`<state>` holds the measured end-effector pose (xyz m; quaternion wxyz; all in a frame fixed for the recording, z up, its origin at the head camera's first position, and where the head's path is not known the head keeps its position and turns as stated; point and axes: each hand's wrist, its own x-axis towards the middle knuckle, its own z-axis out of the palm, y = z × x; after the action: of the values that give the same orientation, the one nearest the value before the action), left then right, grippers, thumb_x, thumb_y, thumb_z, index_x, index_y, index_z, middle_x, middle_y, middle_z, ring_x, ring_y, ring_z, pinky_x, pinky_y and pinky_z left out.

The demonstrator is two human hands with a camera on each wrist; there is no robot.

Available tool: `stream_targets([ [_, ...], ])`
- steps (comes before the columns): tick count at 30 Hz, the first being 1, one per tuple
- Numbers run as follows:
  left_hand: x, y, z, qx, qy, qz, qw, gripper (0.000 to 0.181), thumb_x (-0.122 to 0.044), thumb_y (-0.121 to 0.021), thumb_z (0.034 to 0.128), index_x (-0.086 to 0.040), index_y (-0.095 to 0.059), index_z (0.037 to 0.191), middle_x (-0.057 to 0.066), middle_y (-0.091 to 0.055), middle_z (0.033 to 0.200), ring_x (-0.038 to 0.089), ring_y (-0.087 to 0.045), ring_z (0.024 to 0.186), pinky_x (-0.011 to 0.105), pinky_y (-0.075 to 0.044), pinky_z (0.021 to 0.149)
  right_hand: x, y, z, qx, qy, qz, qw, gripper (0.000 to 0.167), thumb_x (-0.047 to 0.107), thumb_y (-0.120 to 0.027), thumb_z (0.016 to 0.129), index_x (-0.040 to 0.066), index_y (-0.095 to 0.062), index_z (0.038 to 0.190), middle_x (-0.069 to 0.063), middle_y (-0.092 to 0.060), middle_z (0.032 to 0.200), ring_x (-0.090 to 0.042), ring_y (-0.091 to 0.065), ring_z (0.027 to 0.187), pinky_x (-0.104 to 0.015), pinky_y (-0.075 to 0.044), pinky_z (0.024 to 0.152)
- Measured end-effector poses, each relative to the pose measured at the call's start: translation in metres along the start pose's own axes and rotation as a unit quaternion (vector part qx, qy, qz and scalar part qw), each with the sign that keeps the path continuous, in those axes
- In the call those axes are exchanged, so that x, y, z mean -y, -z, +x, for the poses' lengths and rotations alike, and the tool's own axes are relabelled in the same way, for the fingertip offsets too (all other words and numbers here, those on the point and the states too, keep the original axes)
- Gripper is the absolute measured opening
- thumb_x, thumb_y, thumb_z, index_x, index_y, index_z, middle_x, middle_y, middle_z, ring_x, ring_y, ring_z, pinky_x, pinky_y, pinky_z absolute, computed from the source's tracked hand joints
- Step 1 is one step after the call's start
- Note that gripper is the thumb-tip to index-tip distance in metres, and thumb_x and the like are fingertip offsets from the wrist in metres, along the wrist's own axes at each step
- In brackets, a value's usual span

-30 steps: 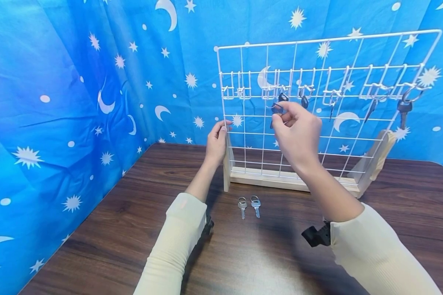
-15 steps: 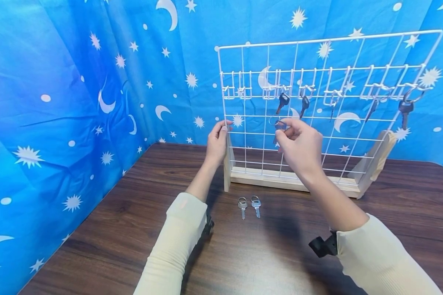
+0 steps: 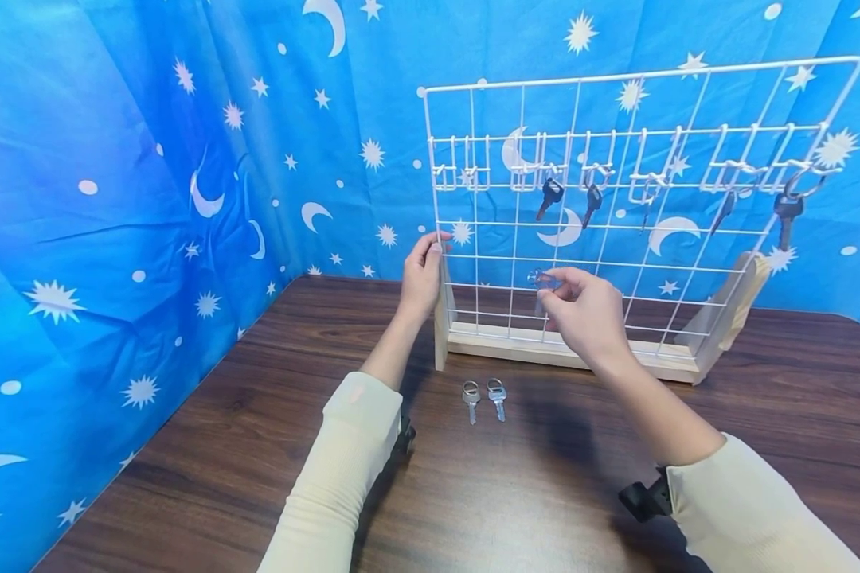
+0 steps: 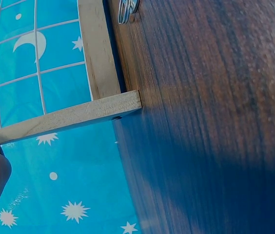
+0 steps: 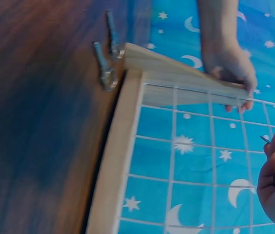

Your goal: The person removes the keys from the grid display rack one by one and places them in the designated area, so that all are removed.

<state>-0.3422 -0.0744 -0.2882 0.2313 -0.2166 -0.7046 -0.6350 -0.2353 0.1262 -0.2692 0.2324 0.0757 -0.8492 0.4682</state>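
Note:
The left hand grips the left edge of a white wire grid rack at its wooden side post; the right wrist view shows this hand on the post's upper end. Between thumb and fingers, the right hand pinches a key with a ring in front of the grid's lower part. In the right wrist view the key's tip sticks out from the curled fingers. Two silver keys with rings, one beside the other, lie on the table before the rack.
Several keys hang from the rack's hooks, among them a dark key, another and one at the far right. The hooks at the left hold no keys. A wooden base bar runs along the bottom. Blue curtain stands behind.
The right hand has moved down from the hook row to the lower grid, carrying the pinched key. The left hand keeps its grip on the rack.

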Motion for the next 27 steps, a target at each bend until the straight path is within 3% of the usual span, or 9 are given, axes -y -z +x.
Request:
stream_targets([
  [4, -0.017, 0.001, -0.006, 0.004, 0.001, 0.004, 1.0000, 0.027, -0.004, -0.036, 0.0987, 0.008, -0.055, 0.114, 0.025, -0.058, 0.111, 0.035, -0.054, 0.108, 0.033, -0.043, 0.091, -0.011, -0.003, -0.001, 0.017, -0.014, -0.009, 0.9997, 0.024, 0.005, -0.058, 0.085, -0.003, -0.065, 0.106, -0.011, -0.064, 0.067, -0.010, -0.058, 0.048, -0.024, -0.032, 0.039],
  [11, -0.018, 0.001, -0.007, 0.005, 0.003, 0.005, 1.0000, 0.027, -0.003, -0.036, 0.0983, 0.009, -0.055, 0.114, 0.025, -0.058, 0.112, 0.036, -0.054, 0.108, 0.034, -0.042, 0.091, -0.028, -0.007, -0.003, 0.095, -0.049, -0.029, 0.9938, 0.025, 0.006, -0.058, 0.085, -0.005, -0.063, 0.107, -0.008, -0.065, 0.069, -0.011, -0.059, 0.049, -0.024, -0.032, 0.041],
  [14, -0.018, 0.001, -0.007, 0.006, 0.004, 0.007, 1.0000, 0.027, -0.004, -0.036, 0.0985, 0.008, -0.055, 0.114, 0.025, -0.058, 0.112, 0.035, -0.054, 0.108, 0.034, -0.042, 0.091, -0.035, -0.008, -0.003, 0.154, -0.062, -0.034, 0.9856, 0.028, 0.005, -0.057, 0.084, -0.007, -0.061, 0.108, -0.008, -0.065, 0.069, -0.012, -0.059, 0.049, -0.024, -0.037, 0.042],
  [20, -0.019, 0.001, -0.007, 0.008, 0.003, 0.012, 0.9999, 0.027, -0.005, -0.036, 0.0988, 0.008, -0.055, 0.114, 0.024, -0.058, 0.113, 0.033, -0.054, 0.108, 0.033, -0.042, 0.092, -0.049, -0.013, -0.002, 0.263, -0.104, -0.009, 0.9592, 0.033, -0.001, -0.053, 0.077, -0.012, -0.058, 0.108, -0.005, -0.060, 0.060, -0.013, -0.055, 0.048, -0.023, -0.043, 0.044],
  [27, -0.020, 0.001, -0.007, 0.008, 0.006, 0.011, 0.9999, 0.027, -0.004, -0.036, 0.0986, 0.008, -0.055, 0.114, 0.024, -0.058, 0.113, 0.033, -0.054, 0.109, 0.033, -0.042, 0.092, -0.059, -0.023, -0.004, 0.301, -0.100, -0.027, 0.9482, 0.025, 0.001, -0.055, 0.077, -0.010, -0.061, 0.099, -0.003, -0.058, 0.057, -0.011, -0.055, 0.045, -0.023, -0.043, 0.043],
])
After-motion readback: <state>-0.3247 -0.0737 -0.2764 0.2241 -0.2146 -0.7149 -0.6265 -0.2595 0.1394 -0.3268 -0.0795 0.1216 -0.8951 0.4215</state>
